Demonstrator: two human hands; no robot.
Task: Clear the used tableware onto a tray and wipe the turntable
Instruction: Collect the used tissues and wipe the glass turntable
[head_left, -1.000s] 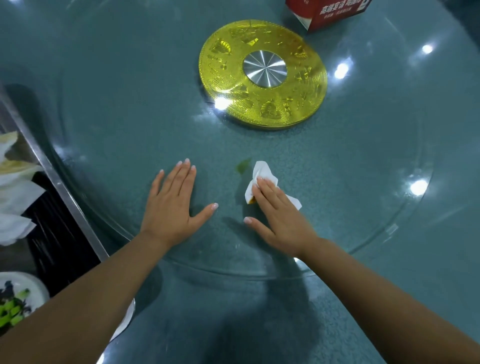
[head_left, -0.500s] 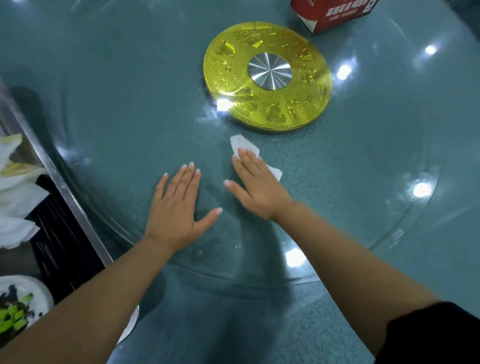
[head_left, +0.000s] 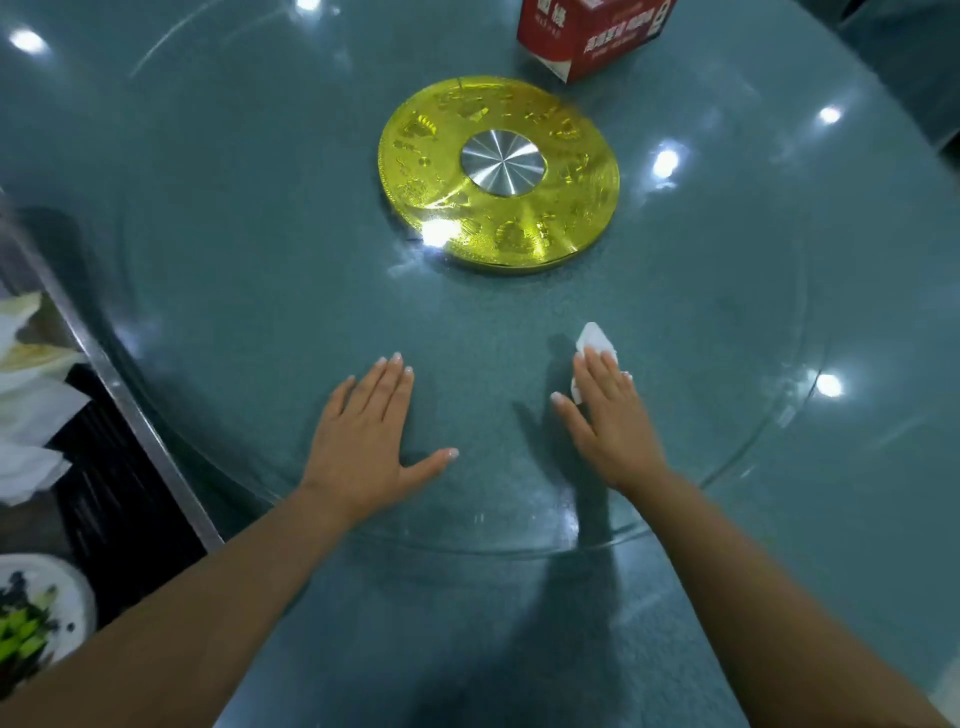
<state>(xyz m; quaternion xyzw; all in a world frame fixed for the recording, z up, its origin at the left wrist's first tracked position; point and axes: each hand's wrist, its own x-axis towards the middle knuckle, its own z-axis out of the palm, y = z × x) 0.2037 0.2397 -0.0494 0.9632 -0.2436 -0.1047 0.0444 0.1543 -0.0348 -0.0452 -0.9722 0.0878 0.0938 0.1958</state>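
I see the glass turntable filling the tabletop, my left hand flat on it, fingers straight. My right hand presses the white tissue onto its near-right glass, fingers extended — the thin tissue could slip free or tear, smearing instead of wiping.

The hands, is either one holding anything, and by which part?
Nothing is gripped. The right hand presses a white tissue flat under straight fingers; the left hand lies flat on the glass turntable.
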